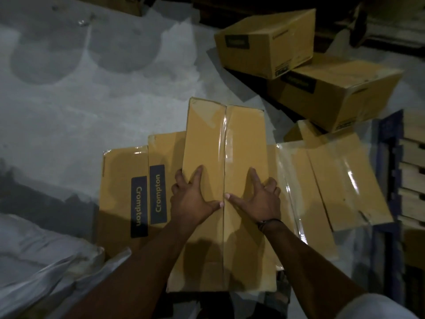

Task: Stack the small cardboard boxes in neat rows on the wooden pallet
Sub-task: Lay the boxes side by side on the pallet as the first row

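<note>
The fingers (198,174) of the left hand (190,201) are spread wide. The forefinger lies flat on top of the box (207,139), the others curl over its left edge, and the thumb reaches in toward the taped seam. The right hand (259,201) mirrors it, with its forefinger flat on top, the rest hooked over the right edge, and its thumb tip almost meeting the other thumb at the seam. A dark band (269,223) circles the right wrist.

The box sits in the middle of the frame with its long side running away from the camera, and both hands grip it near the middle of its length. It lies over a row of other boxes.

- **Left of it:** two Crompton boxes (124,199) stand side by side, their dark labels facing up.
- **Right of it:** a taped box (340,180) lies slightly skewed, its tape shining.

What this row rests on is hidden (I cannot tell whether it is a pallet).

In the upper right, two far boxes (266,40) lie tilted, one leaning on the other. A blue frame (391,162) runs down the right side, with pale wooden slats (412,157) stacked at the right edge. The grey floor (92,100) fills the upper left, and a white sack (34,261) lies in the lower left.
</note>
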`<state>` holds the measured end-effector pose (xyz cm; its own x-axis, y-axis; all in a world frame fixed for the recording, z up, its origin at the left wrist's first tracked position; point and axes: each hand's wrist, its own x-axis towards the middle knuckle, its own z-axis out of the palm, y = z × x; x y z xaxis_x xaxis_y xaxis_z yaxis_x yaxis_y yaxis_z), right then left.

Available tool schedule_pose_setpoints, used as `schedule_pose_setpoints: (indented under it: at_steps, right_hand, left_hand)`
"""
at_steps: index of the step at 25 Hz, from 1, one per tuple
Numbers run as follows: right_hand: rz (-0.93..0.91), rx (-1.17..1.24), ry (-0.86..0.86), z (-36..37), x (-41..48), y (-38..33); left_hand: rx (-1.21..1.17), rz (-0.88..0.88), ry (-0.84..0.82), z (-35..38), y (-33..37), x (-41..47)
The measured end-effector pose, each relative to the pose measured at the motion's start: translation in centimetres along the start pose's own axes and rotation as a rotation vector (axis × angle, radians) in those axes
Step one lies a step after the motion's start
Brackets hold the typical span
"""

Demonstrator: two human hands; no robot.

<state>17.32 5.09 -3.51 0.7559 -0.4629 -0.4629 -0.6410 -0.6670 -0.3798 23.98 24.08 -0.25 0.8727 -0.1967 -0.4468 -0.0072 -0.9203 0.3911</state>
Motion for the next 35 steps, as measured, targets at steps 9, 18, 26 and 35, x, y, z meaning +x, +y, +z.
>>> schedule_pose_setpoints:
  at_steps: [9,18,26,35]
  right_hand:
    - [-0.078,-0.194,0.262,-22.9,-11.1,-3.5]
    - [-0.146,-0.080,0.492,-42.7,-26.2,6.3]
    - [-0.172,-0.127,0.615,-50.1,-38.4,20.7]
    - [-0.234,-0.104,0.648,-49.8,-51.0,30.6]
  left_hand:
    - [-0.089,0.076,0.047,-13.7,14.3,-12.0]
    - [0.076,0.300,0.271,-19.4,32.8,-29.8]
    - [0.119,0.344,0.355,-13.5,43.4,-45.9]
    - [0.091,0.303,0.422,-6.7,44.9,-61.4]
